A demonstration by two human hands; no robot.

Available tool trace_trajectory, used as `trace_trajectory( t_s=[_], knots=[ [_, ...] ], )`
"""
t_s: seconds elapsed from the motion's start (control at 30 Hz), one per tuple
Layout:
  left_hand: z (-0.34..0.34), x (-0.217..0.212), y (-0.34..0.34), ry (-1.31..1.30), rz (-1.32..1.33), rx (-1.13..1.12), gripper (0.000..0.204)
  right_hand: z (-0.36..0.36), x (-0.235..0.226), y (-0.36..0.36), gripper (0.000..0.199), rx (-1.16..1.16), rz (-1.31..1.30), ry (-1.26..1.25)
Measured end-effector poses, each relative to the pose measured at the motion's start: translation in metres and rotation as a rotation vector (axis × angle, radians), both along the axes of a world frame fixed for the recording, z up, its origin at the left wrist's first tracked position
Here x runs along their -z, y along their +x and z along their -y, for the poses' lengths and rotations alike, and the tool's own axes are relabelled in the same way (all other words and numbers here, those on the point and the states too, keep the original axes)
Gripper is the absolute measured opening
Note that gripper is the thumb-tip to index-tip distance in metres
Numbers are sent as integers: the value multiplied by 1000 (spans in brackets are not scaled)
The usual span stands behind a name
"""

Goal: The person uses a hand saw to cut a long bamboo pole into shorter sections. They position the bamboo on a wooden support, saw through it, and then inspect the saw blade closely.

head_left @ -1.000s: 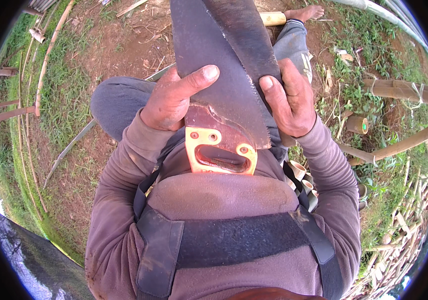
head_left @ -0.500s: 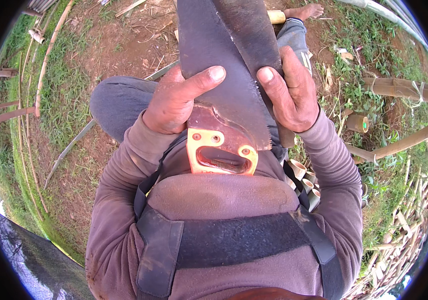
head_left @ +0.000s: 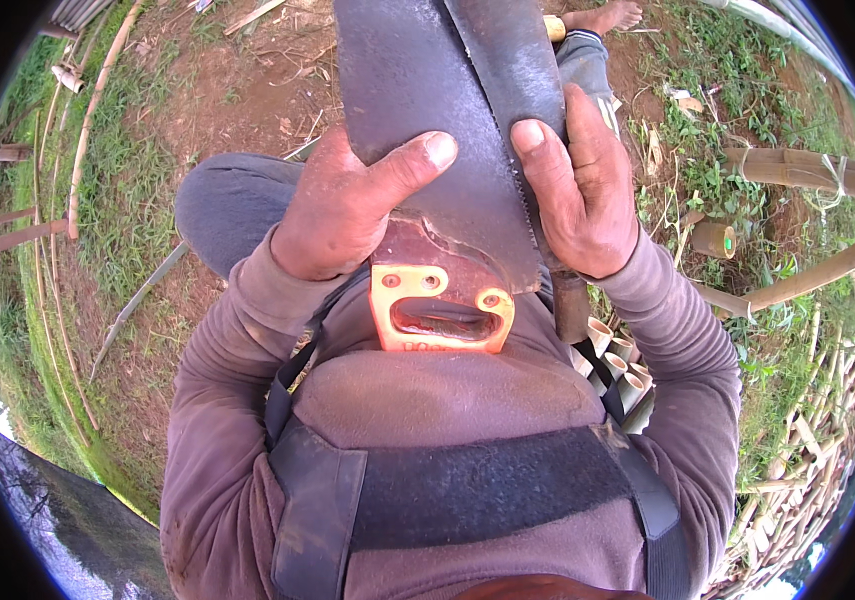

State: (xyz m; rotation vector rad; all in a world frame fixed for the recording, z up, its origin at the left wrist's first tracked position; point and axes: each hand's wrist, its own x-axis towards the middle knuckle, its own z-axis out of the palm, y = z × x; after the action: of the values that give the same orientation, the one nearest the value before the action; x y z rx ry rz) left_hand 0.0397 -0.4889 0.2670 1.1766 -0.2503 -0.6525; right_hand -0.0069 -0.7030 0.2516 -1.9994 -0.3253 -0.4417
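- Our left hand (head_left: pixel 348 200) pinches the saw (head_left: pixel 418 110) by its edge
- Our right hand (head_left: pixel 588 200) pinches the blade (head_left: pixel 518 65) just beside it
- We have the saw before our chest (head_left: pixel 448 395), handle (head_left: pixel 385 310) nearest us
- Bamboo (head_left: pixel 798 170) lies off right

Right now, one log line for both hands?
left hand: grips saw | right hand: grips dark blade | saw handle: orange | nearby: cut bamboo pieces

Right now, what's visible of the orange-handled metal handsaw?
The handsaw has a dark metal blade, toothed on its right edge, cropped at top. Its orange handle, with a grip opening and three round fasteners, points toward the torso. The left hand grips the blade, thumb across its face; another dark metal blade lies alongside.
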Motion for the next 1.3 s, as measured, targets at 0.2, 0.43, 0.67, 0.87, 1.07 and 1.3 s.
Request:
trace_trajectory(
  t_s=[0.2, 0.43, 0.67, 0.87, 1.07, 1.3],
  knots=[
    [0, -2, 2, 25, 54, 15, 36, -3, -2, 0, 20, 3, -91, 96],
    [2, -4, -3, -45, -109, 2, 53, 3, -6, 0, 22, -46, -103, 62],
    [0, -5, -2, -55, -154, 21, 56, 14, 2, 10, 23, -49, -8, 49],
    [2, -5, -5, -68, -157, 2, 54, 16, 4, 6, 24, -70, 11, -26],
    [3, -2, -5, -62, -178, 8, 53, 12, 5, 5, 25, -94, 4, 27],
    [2, 2, -2, -61, -148, 28, 51, 10, 6, 4, 23, -97, 46, -10]
  ],
)
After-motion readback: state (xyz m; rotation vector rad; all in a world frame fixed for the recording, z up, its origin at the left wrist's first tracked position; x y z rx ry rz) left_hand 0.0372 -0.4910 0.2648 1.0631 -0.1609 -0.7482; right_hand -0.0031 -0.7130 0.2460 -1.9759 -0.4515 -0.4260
